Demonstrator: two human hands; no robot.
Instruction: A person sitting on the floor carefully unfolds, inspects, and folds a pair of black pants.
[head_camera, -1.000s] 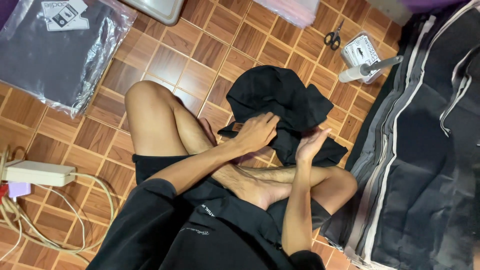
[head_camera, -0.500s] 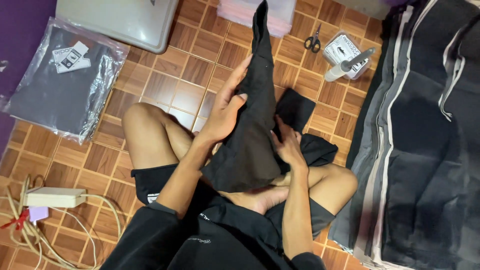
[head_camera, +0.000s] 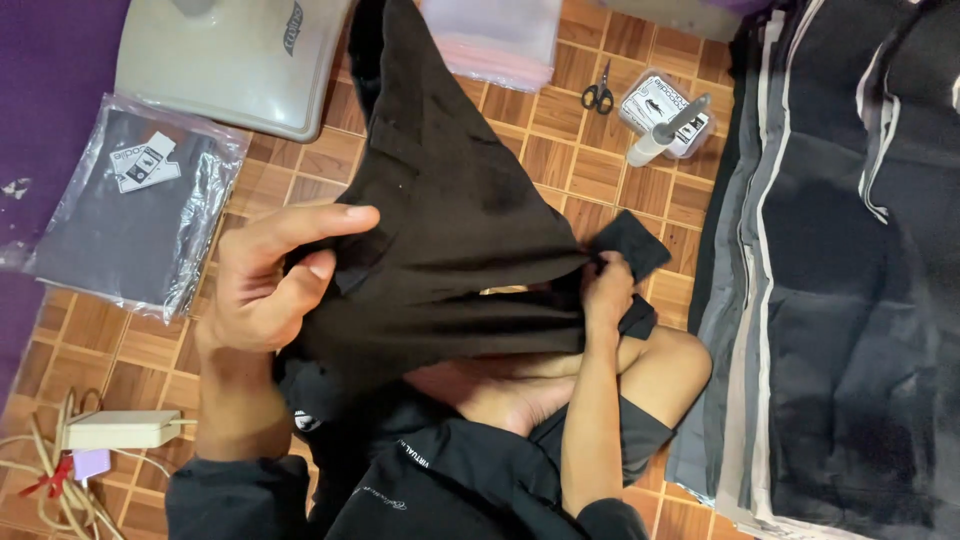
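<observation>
I sit cross-legged on a brown tiled floor. A black garment (head_camera: 450, 200) hangs spread in front of me, lifted above my lap. My left hand (head_camera: 265, 285) grips its left edge between thumb and fingers, held high and close to the camera. My right hand (head_camera: 605, 290) pinches the garment's right edge lower down, just above my right knee. The cloth stretches between both hands and hides my left leg. Part of the garment reaches up toward the top of the view.
A stack of dark and grey folded garments (head_camera: 850, 280) lies at right. A bagged dark garment (head_camera: 130, 210) lies at left, a grey appliance base (head_camera: 230, 60) behind it. Scissors (head_camera: 598, 95), a lint roller (head_camera: 665, 130), a plastic bag stack (head_camera: 495, 35), a power adapter with cables (head_camera: 110, 430).
My left hand has lifted the garment up and to the left, closer to the camera. The cloth has opened from a narrow bunch into a wide spread; my right hand now pinches its right edge.
</observation>
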